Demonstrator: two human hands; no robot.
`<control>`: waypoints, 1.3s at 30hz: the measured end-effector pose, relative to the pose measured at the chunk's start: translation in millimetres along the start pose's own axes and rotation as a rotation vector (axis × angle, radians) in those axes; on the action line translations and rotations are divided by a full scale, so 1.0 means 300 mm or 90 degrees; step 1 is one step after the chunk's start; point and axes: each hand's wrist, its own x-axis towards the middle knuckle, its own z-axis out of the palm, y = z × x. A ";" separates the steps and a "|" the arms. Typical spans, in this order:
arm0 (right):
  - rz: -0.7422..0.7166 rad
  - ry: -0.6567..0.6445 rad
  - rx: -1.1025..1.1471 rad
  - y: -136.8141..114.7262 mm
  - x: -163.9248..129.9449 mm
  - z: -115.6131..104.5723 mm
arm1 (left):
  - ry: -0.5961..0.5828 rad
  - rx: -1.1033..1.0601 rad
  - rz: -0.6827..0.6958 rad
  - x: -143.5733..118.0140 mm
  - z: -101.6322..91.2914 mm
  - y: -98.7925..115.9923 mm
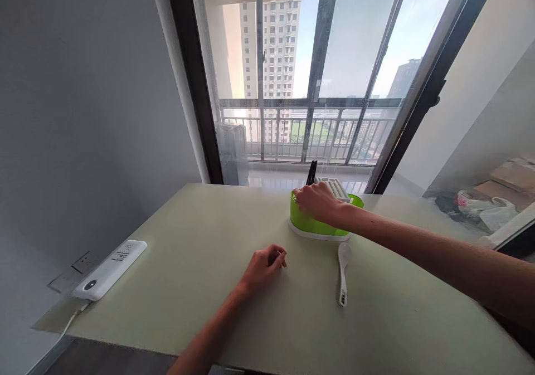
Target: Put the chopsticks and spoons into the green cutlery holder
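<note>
My right hand (318, 201) reaches over the front left of a bright green utensil holder (309, 223) with a white base. Its fingers are bent down at the left rim, and what they grip, if anything, is hidden. Black chopsticks (311, 173) stand up from the holder just behind that hand. A white slotted insert (334, 188) sits in the holder's top, partly covered by the hand. My left hand (267, 262) rests on the table with its fingers curled and no object visible in them. Right of it lies a white spoon (343, 272), bowl toward the holder.
The pale green table (200, 241) reaches to a glass sliding door. A white power strip (112, 269) lies along its left edge, its cable (69, 325) running off the front left corner. A grey wall is on the left. Bags and boxes (493, 205) show beyond the glass on the right.
</note>
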 end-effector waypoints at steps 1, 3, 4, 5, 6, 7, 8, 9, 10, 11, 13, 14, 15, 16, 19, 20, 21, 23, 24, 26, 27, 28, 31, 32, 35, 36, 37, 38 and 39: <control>-0.002 0.001 0.003 0.004 -0.009 -0.007 | -0.001 0.002 -0.002 0.000 0.000 0.002; -0.015 0.007 0.006 0.017 -0.037 -0.025 | 0.001 0.003 -0.002 -0.001 0.000 0.005; -0.026 0.024 0.014 0.025 -0.059 -0.034 | 0.004 0.003 -0.001 -0.001 0.001 0.006; -0.039 0.053 0.026 0.034 -0.085 -0.043 | 0.006 0.002 0.001 -0.001 0.002 0.006; -0.052 0.092 0.044 0.045 -0.117 -0.048 | 0.007 0.002 0.003 -0.002 0.003 0.006; -0.065 0.142 0.069 0.056 -0.154 -0.049 | 0.007 0.003 0.006 -0.002 0.003 0.005; -0.068 0.190 0.096 0.069 -0.195 -0.043 | 0.006 0.005 0.009 -0.003 0.004 0.003; -0.072 0.224 0.122 0.082 -0.240 -0.030 | 0.005 0.008 0.012 -0.004 0.004 0.001; -0.080 0.247 0.149 0.095 -0.287 -0.007 | 0.004 0.013 0.014 -0.005 0.004 -0.001; -0.075 0.261 0.180 0.108 -0.336 0.026 | 0.005 0.020 0.016 -0.006 0.004 -0.002; -0.007 0.268 0.270 0.128 -0.431 0.118 | 0.009 0.040 0.019 -0.008 0.006 -0.003; 0.034 0.247 0.333 0.133 -0.478 0.175 | 0.010 0.054 0.020 -0.008 0.009 -0.003; 0.079 0.220 0.404 0.134 -0.522 0.237 | 0.011 0.071 0.023 -0.007 0.015 -0.001; 0.125 0.198 0.474 0.130 -0.565 0.301 | 0.012 0.092 0.024 -0.004 0.023 0.003; 0.248 0.139 0.648 0.088 -0.677 0.477 | 0.014 0.169 0.026 0.020 0.069 0.026; 0.286 0.123 0.694 0.065 -0.708 0.523 | 0.008 0.193 0.028 0.034 0.092 0.039; 0.329 0.116 0.730 0.040 -0.736 0.560 | -0.003 0.215 0.032 0.053 0.120 0.056; 0.392 0.104 0.762 -0.013 -0.780 0.604 | -0.034 0.255 0.042 0.100 0.188 0.102; 0.419 0.108 0.763 -0.038 -0.797 0.612 | -0.050 0.282 0.047 0.127 0.227 0.130; 0.445 0.121 0.764 -0.082 -0.819 0.610 | -0.067 0.364 0.050 0.183 0.312 0.193; 0.448 0.129 0.763 -0.099 -0.826 0.603 | -0.074 0.419 0.051 0.211 0.356 0.225; 0.447 0.134 0.763 -0.112 -0.831 0.596 | -0.082 0.472 0.050 0.238 0.398 0.257; 0.440 0.141 0.765 -0.131 -0.836 0.577 | -0.129 0.567 0.052 0.301 0.498 0.339; 0.438 0.145 0.767 -0.132 -0.836 0.574 | -0.140 0.576 0.051 0.315 0.519 0.359; 0.435 0.164 0.779 -0.127 -0.834 0.574 | -0.158 0.580 0.043 0.329 0.533 0.396; 0.432 0.169 0.785 -0.125 -0.833 0.575 | -0.167 0.579 0.043 0.327 0.523 0.401; 0.430 0.170 0.792 -0.123 -0.832 0.577 | -0.179 0.576 0.046 0.324 0.507 0.403; 0.427 0.170 0.798 -0.122 -0.831 0.578 | -0.192 0.570 0.049 0.320 0.486 0.402; 0.426 0.170 0.803 -0.121 -0.830 0.580 | -0.208 0.560 0.053 0.315 0.460 0.401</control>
